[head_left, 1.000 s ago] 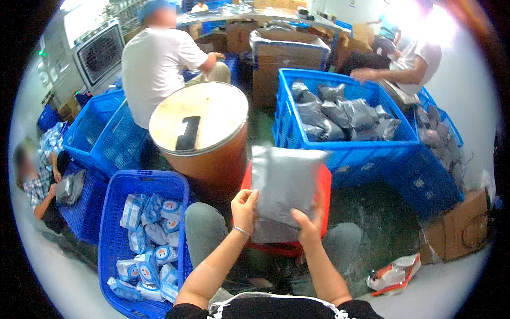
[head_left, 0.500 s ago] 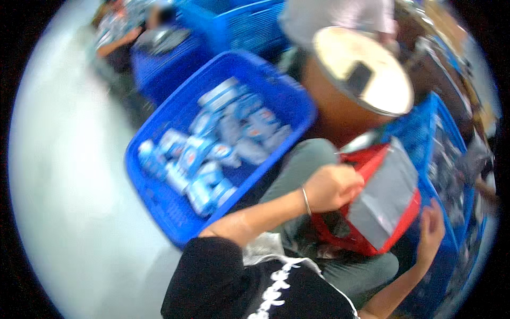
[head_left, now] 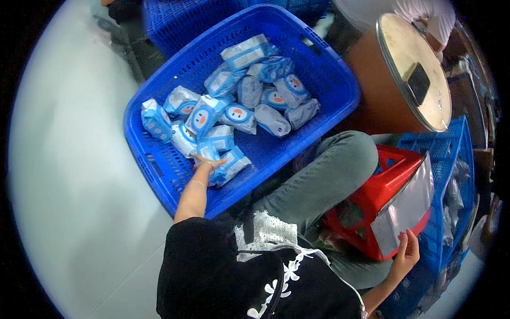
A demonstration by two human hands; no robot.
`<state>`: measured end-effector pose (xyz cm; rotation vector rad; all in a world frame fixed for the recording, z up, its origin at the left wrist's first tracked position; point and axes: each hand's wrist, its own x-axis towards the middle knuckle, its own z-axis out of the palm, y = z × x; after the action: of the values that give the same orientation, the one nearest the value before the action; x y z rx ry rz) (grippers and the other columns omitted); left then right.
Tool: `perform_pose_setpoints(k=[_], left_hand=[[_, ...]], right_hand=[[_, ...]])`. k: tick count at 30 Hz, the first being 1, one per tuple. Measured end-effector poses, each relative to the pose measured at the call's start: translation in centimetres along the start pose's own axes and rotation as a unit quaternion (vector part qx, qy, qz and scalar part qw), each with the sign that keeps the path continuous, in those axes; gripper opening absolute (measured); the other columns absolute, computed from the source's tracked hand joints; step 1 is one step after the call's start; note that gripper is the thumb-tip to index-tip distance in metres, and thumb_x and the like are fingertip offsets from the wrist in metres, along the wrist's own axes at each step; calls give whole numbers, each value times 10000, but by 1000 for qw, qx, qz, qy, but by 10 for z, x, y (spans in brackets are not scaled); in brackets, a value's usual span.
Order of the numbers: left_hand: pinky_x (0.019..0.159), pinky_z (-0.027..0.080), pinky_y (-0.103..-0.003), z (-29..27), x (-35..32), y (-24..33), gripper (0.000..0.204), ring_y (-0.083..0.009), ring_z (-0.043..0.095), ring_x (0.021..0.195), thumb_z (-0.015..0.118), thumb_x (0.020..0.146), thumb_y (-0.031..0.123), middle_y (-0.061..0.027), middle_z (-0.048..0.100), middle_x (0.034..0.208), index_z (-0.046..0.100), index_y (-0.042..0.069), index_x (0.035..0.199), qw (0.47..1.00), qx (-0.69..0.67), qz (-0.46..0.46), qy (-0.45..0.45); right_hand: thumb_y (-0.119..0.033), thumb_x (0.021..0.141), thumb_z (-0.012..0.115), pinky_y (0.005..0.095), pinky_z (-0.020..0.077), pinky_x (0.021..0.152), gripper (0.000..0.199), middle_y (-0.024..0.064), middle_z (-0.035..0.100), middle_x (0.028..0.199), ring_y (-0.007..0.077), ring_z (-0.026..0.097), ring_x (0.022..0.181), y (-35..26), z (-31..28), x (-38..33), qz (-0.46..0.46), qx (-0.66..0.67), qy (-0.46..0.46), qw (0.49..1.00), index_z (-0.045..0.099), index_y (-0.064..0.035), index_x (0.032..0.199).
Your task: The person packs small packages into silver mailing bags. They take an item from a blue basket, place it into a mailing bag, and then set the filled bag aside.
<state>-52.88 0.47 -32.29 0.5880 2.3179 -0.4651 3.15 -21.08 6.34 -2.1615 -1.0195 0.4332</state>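
Note:
My left hand (head_left: 209,163) reaches into a blue plastic basket (head_left: 178,69) and touches the soft blue-and-white packets near its front edge. Its fingers are spread over one packet (head_left: 208,151), beside another packet (head_left: 234,166). Several more such packets, some with a round cartoon print, lie loosely heaped in the basket; what they contain is hidden. My right hand (head_left: 406,252) is empty, its fingers slightly bent and apart. It is beside the lower corner of a grey sheet (head_left: 406,207) fixed on a red plastic stool (head_left: 388,173), which lies tilted by my legs.
Beyond my knee stands a brown drum (head_left: 366,80) with a black phone (head_left: 418,84) on its pale lid. On the right, a blue crate (head_left: 465,143) holds grey packets. Another blue crate (head_left: 175,21) stands behind the basket. A person in a light top (head_left: 425,13) is behind the drum.
My left hand has moved from the red stool leftward into the basket, onto the packets. My right hand stays near the grey sheet. The view has shifted, bringing the basket nearer the centre.

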Motion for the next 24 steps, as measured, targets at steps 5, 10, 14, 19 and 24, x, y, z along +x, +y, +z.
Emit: perform_pose_setpoints(k=[5, 10, 14, 19, 24], left_hand=[[1034, 442, -478, -22, 18, -31, 1251, -370, 506, 1258, 886, 550, 354, -268, 427, 1413, 150, 59, 1518, 987, -146, 61, 37], [964, 503, -409, -129, -142, 28, 735, -302, 608, 1134, 753, 707, 203, -155, 604, 1267, 477, 14, 1362, 750, -459, 330, -344], [1023, 480, -445, -152, -243, 56, 842, -329, 564, 1222, 760, 701, 182, -212, 524, 1378, 396, -23, 1432, 442, -434, 455, -640], [996, 466, -362, -97, -453, 111, 499, -200, 562, 1186, 637, 918, 212, -104, 583, 1299, 497, -15, 1340, 470, -57, 596, -648], [778, 539, -307, -39, -555, 72, 261, -277, 694, 862, 642, 908, 196, -125, 706, 1025, 649, 78, 1141, 404, 96, 839, -351]], right_hand=[[-53, 963, 594, 272, 526, 821, 187, 113, 689, 974, 161, 661, 894, -25, 15, -8, -31, 53, -1, 998, 646, 66, 1098], [-64, 946, 601, 276, 521, 799, 172, 104, 693, 909, 163, 658, 860, -35, 19, -24, -11, 120, 24, 992, 661, 49, 1060], [-363, 867, 723, 385, 519, 900, 640, 179, 678, 1105, 261, 671, 971, -68, 71, -22, -33, 373, -159, 913, 509, 16, 1336], [-497, 820, 680, 419, 351, 1102, 953, 188, 415, 1464, 289, 436, 1330, -52, 90, -32, -63, 564, -199, 799, 226, -42, 1523], [-392, 1014, 438, 448, 428, 1076, 557, 228, 473, 1397, 323, 498, 1278, -3, 34, -91, 136, 767, -49, 625, 377, -21, 1424]])
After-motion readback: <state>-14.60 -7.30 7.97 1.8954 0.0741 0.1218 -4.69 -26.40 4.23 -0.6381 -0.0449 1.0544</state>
